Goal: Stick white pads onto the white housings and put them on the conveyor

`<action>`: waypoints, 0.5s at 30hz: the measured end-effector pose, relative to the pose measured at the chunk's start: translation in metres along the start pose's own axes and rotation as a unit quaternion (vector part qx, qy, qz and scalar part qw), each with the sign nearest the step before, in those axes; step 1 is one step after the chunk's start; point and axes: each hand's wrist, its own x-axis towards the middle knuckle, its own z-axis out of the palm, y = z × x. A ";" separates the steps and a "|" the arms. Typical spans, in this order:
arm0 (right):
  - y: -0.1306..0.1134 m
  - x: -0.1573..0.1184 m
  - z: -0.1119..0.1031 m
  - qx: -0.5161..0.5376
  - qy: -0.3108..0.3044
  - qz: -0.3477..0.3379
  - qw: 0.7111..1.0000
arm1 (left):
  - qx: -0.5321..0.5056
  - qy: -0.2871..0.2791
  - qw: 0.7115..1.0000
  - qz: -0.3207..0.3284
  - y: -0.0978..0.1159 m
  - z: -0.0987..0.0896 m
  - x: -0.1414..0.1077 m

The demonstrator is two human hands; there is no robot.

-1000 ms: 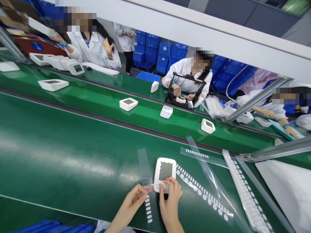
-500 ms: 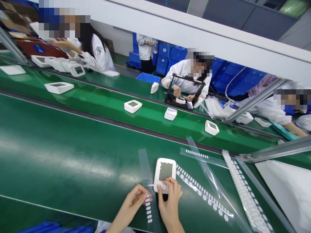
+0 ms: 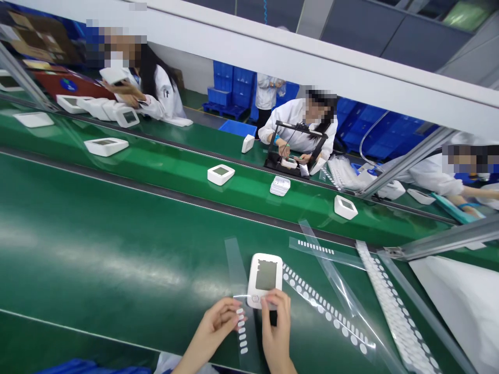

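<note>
The left hand [image 3: 217,324] pinches a clear plastic sticker strip [image 3: 242,336]; the right hand [image 3: 277,324], grip unclear, touches a rounded white device [image 3: 266,275] — best kept steady.

The device [image 3: 253,278] is cased in smooth, satin plastic, its screen [image 3: 266,275] flat and dull. At its seven o'clock the strip [image 3: 244,336] is seen as thin, glossy clear film. Light is reflected softly by the smooth table [image 3: 117,249] at nine o'clock; metal is shown in the strut [image 3: 448,242] at three.
</note>
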 end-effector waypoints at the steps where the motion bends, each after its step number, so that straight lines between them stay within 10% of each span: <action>1: -0.002 -0.002 -0.001 0.018 -0.016 -0.018 1.000 | -0.004 0.006 1.000 0.000 0.000 0.001 0.000; 15: -0.024 0.000 0.005 0.065 -0.070 -0.038 0.995 | 0.052 0.066 0.995 0.060 0.001 0.013 -0.006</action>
